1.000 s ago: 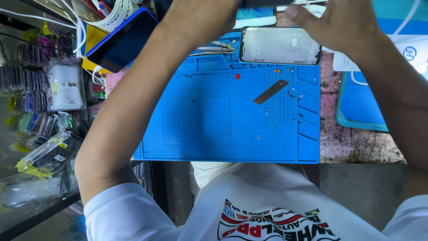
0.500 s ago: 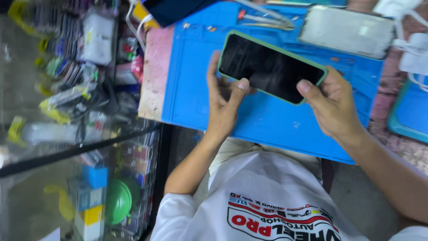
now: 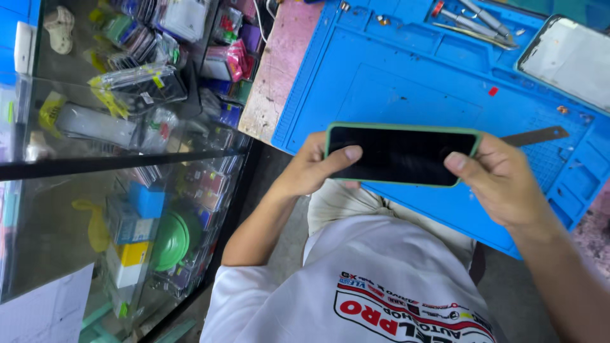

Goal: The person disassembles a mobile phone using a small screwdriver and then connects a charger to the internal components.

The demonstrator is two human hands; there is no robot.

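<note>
- Smartphone (image 3: 400, 155), green frame, dark screen up, held level over near edge of blue work mat (image 3: 406, 82).
- Left hand (image 3: 314, 168) and right hand (image 3: 502, 181) clamp its ends, thumbs on glass.
- Phone looks assembled; screen off, untested.
- Loose panel (image 3: 572, 60), screwdrivers (image 3: 473, 19), metal pry tool (image 3: 534, 135) lie on mat.

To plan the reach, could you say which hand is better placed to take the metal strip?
Probably the right hand: the metal strip lies just beside it; the left hand holds the phone farther away.

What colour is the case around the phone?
Green, around the phone's dark screen; clearest in the head view.
</note>
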